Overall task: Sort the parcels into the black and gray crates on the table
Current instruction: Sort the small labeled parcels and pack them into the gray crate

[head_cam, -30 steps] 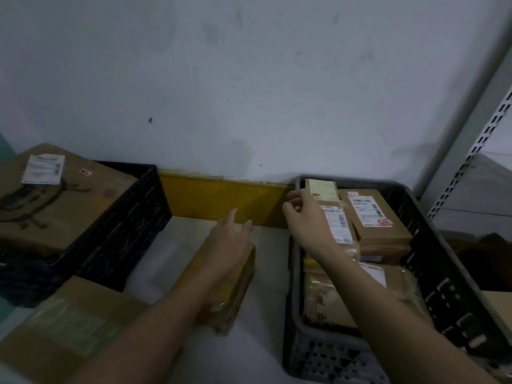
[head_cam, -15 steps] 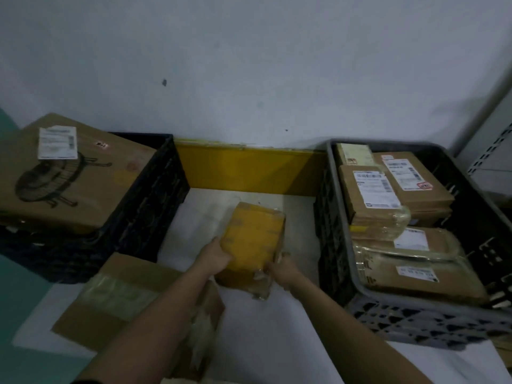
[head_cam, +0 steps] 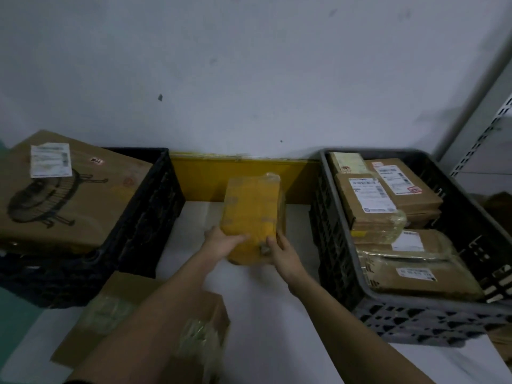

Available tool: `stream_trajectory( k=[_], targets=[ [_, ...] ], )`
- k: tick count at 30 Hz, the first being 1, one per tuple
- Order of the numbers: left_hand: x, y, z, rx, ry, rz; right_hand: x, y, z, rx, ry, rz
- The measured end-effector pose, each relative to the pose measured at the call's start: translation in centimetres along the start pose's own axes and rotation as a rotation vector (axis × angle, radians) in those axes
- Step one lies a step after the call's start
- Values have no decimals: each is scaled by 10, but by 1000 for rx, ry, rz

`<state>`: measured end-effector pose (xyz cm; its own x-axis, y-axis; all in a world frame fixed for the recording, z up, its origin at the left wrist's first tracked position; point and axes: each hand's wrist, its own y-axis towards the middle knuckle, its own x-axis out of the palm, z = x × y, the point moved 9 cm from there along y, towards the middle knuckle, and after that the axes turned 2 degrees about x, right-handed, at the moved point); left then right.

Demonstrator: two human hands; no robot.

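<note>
A yellow parcel wrapped in clear film (head_cam: 250,209) is held up above the white table (head_cam: 266,314), between the two crates. My left hand (head_cam: 223,242) grips its near left corner, thumb on top. My right hand (head_cam: 279,252) grips its near right corner. The black crate (head_cam: 149,214) stands at the left with a large brown box (head_cam: 63,195) lying across its top. The gray crate (head_cam: 340,261) at the right holds several brown labelled parcels (head_cam: 368,206).
A flat cardboard box (head_cam: 130,306) lies on the table at the near left, under my left forearm. A yellow board (head_cam: 199,178) runs along the wall behind the table. A perforated metal shelf upright (head_cam: 482,137) stands at the far right.
My right hand left the gray crate and joined my left hand on the yellow parcel. Both hands lifted it off the table and tilted its top face toward me.
</note>
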<state>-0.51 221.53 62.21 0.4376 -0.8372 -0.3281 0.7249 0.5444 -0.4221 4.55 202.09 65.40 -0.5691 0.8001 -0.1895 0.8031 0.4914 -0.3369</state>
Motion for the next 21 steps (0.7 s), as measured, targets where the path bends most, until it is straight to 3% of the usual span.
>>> stream_trajectory(
  k=[10,17,21],
  targets=[
    [-1,-47,78,119,-91,128,-5,-17,-73,-462,-188,245],
    [-13,-62,85,159,-658,137,-17,-39,-133,-690,-474,308],
    [-22,-71,88,77,-852,49,-62,-41,-156,-630,-185,482]
  ],
)
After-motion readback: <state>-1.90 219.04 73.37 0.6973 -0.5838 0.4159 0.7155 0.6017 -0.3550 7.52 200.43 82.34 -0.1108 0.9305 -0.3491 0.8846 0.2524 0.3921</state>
